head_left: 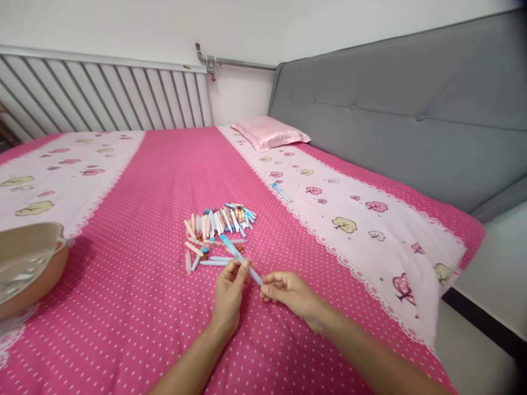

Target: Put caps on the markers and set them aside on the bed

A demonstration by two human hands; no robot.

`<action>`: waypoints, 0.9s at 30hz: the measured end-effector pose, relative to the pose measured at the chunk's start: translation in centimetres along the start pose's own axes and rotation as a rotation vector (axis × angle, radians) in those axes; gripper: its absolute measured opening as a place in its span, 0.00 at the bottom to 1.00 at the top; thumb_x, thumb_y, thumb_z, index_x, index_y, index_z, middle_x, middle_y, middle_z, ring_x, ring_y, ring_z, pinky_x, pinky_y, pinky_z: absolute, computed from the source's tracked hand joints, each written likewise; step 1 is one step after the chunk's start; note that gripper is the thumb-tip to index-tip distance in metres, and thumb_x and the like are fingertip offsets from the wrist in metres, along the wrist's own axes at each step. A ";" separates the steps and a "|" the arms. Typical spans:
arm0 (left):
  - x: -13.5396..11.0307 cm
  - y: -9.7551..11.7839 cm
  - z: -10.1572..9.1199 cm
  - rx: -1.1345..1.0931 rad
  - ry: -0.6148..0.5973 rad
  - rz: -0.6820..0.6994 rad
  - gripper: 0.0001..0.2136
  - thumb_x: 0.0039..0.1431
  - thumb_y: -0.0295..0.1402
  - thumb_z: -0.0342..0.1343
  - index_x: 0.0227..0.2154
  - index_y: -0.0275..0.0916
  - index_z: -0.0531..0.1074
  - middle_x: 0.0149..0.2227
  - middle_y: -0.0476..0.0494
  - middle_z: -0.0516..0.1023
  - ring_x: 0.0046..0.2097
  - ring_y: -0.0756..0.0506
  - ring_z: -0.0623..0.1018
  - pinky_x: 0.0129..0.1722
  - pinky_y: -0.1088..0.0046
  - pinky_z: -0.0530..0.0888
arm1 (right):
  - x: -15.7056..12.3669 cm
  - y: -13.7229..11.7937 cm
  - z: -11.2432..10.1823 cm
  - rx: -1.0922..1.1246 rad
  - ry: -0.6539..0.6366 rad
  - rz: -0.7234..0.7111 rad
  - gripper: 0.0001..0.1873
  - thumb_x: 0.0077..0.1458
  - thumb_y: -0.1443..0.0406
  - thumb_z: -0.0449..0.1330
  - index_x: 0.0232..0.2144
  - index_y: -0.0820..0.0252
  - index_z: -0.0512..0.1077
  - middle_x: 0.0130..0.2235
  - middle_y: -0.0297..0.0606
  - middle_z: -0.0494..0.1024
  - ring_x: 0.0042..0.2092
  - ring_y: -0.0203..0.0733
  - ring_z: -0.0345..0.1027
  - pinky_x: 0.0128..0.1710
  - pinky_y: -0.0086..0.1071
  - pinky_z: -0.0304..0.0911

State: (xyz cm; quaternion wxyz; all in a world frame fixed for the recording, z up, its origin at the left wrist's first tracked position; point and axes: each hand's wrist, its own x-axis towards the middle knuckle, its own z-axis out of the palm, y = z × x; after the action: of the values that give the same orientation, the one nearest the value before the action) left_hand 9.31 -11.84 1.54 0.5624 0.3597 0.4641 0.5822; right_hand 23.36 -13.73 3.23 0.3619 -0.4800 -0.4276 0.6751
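Note:
Both of my hands hold one light blue pen (236, 254) over the pink dotted bedsheet (144, 307). My left hand (229, 291) pinches its middle with fingers closed. My right hand (288, 292) pinches the near end, fingers curled. The pen's far tip points toward a pile of several pens (218, 225), blue, peach and white, lying just beyond my hands.
A single blue pen (282, 192) lies apart on the pale tree-print strip (349, 219). A beige and pink basket (24, 263) sits at the left edge. A pink pillow (269, 133) lies by the grey padded headboard (411, 115). White slats (102, 93) stand behind.

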 end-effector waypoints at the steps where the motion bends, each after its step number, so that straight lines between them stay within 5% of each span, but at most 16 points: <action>1: 0.0 -0.1 0.0 -0.003 0.001 -0.001 0.11 0.45 0.39 0.61 0.28 0.36 0.72 0.24 0.53 0.69 0.26 0.55 0.65 0.28 0.80 0.63 | 0.0 0.0 0.0 0.007 0.016 0.006 0.17 0.38 0.56 0.66 0.28 0.63 0.73 0.25 0.34 0.75 0.28 0.33 0.67 0.34 0.29 0.60; 11: 0.3 0.0 -0.4 0.018 -0.058 -0.062 0.12 0.46 0.39 0.61 0.32 0.38 0.74 0.24 0.52 0.70 0.27 0.53 0.66 0.30 0.79 0.63 | 0.8 -0.5 0.0 -0.031 0.130 0.018 0.16 0.39 0.56 0.65 0.26 0.64 0.74 0.25 0.34 0.75 0.28 0.33 0.65 0.33 0.29 0.58; 19: 0.3 0.2 -1.0 0.012 -0.076 -0.062 0.13 0.47 0.40 0.59 0.31 0.35 0.73 0.26 0.49 0.72 0.29 0.52 0.68 0.32 0.77 0.65 | 0.9 0.4 0.7 -0.105 0.071 0.053 0.16 0.40 0.55 0.64 0.26 0.63 0.74 0.26 0.34 0.74 0.29 0.34 0.65 0.34 0.29 0.58; 27: 0.1 0.0 -1.3 -0.016 -0.011 -0.039 0.13 0.52 0.43 0.54 0.29 0.36 0.67 0.21 0.53 0.66 0.22 0.54 0.64 0.23 0.79 0.61 | 2.5 -0.5 -0.1 -0.255 0.146 -0.011 0.23 0.43 0.55 0.63 0.40 0.61 0.71 0.39 0.42 0.76 0.40 0.40 0.69 0.42 0.34 0.60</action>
State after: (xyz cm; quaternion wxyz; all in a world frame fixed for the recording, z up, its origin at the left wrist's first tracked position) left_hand 8.10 -11.91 1.10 0.5792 0.3493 0.4630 0.5728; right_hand 22.84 -11.27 2.78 0.3319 -0.5675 -0.4850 0.5767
